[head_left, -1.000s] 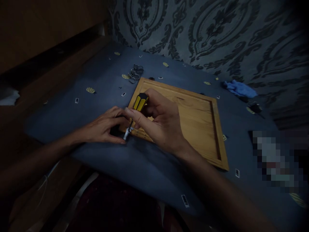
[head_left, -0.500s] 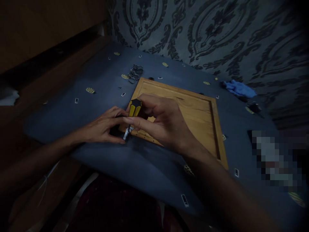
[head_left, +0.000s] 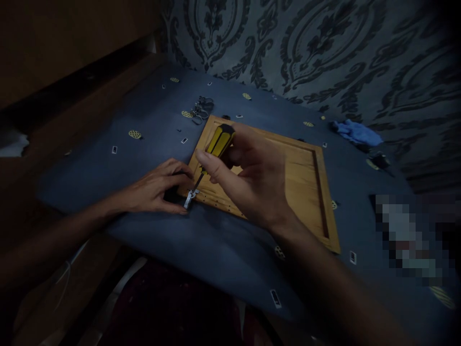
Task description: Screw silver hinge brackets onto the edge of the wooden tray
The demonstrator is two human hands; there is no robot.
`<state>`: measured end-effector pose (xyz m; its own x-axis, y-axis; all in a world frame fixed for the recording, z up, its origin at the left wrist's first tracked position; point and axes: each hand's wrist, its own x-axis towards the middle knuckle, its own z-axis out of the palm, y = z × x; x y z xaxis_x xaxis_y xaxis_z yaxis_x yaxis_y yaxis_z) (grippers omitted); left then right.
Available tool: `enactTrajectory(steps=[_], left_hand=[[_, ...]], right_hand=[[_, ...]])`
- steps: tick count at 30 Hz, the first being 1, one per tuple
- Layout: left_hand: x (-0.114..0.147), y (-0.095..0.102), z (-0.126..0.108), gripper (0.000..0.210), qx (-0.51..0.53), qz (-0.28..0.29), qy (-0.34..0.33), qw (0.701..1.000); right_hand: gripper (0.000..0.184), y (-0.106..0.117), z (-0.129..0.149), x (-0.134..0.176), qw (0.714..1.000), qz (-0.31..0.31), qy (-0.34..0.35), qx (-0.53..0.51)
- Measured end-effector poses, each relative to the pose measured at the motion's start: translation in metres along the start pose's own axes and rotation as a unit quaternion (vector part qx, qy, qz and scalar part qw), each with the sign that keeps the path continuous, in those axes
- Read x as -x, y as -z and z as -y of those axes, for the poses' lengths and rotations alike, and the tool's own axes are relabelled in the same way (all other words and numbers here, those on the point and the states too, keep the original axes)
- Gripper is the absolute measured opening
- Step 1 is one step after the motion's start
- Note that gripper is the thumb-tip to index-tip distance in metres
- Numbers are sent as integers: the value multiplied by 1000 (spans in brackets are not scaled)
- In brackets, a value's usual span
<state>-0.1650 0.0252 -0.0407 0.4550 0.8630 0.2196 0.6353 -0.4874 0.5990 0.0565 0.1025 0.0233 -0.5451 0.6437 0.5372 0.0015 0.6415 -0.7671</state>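
A yellow-and-black screwdriver (head_left: 219, 140) is gripped in my right hand (head_left: 254, 178), its handle leaning up to the right. Its shaft slants down to a small metal hinge (head_left: 189, 197) at the near left corner of a framed wooden cabinet door (head_left: 298, 178). My left hand (head_left: 158, 187) is curled around that corner, with the fingers at the door's left edge and the thumb by the outer end of the hinge. Several small dark holes run along the door's near edge. Where the screwdriver tip meets the hinge is too small to make out.
Behind the door, a cluster of metal hardware (head_left: 202, 108) lies on the blue patterned cloth (head_left: 151, 115). A crumpled blue cloth or glove (head_left: 357, 132) and a dark object (head_left: 381, 162) are at the right. Wooden furniture (head_left: 72, 43) borders the left, patterned wallpaper (head_left: 320, 43) the back.
My right hand has shifted up and right, and the screwdriver has gone from nearly upright to tilted right, showing more of its handle and shaft. My left hand and the door have stayed put.
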Motion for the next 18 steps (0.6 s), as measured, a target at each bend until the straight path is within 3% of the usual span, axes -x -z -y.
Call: enactTrajectory(steps=[5, 18], left_hand=[[0, -1, -1, 50, -6, -5, -5, 1000], [2, -3, 2, 54, -20, -15, -14, 1000]], right_hand=[[36, -1, -5, 1, 998, 35, 24, 36], [38, -5, -11, 1, 998, 50, 21, 18]])
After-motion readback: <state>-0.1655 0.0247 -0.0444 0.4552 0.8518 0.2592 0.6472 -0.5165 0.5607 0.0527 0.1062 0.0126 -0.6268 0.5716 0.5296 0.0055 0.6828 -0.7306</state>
